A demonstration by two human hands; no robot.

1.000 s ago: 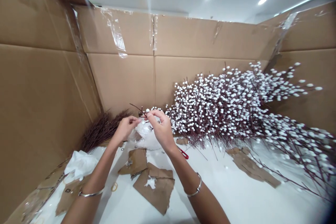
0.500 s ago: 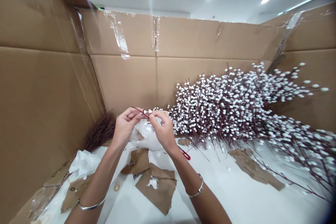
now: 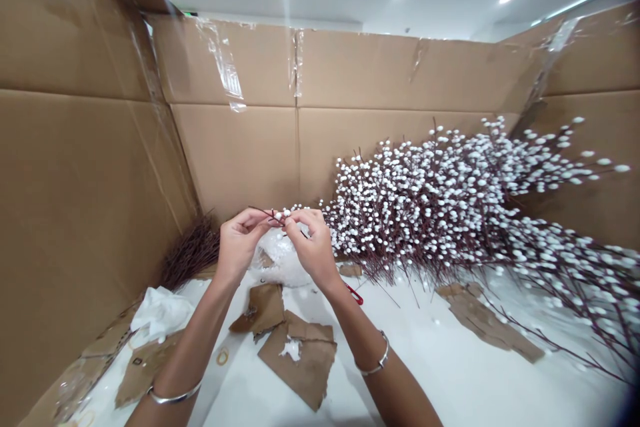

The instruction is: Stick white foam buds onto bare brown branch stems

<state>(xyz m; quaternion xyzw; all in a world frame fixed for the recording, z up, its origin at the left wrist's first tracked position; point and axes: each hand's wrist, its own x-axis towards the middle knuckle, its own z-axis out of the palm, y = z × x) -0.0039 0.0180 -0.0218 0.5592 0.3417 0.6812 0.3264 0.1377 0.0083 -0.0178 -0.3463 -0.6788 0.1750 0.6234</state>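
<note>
Head view, just below the centre: right hand (image 3: 315, 240) raised, thumb and forefinger pinched together on a forked brown twig (image 3: 273, 217), remaining fingers loosely curled. Facing it, left hand (image 3: 237, 240), thumb and fingers drawn in close at the same twig; impossible to tell whether clamped on it or merely touching. Fingertips of both hands nearly meeting, only a narrow gap between. In that gap, on or against the twig, a small white bud (image 3: 279, 215); too small to tell which. A silver bracelet on each forearm.

Directly beneath the hands, a clear plastic bag (image 3: 283, 263), crumpled. Nearer on the white table (image 3: 425, 360), torn cardboard pieces (image 3: 300, 370) and, by the left forearm, a yellow band (image 3: 223, 355). Beside the right forearm, partly covered by it, a red handle (image 3: 355, 294). Beyond the left hand, bare brown stems (image 3: 190, 253) in a heap; to the right, a big spread of white-budded branches (image 3: 425, 207) near the cardboard wall (image 3: 235, 153).
</note>
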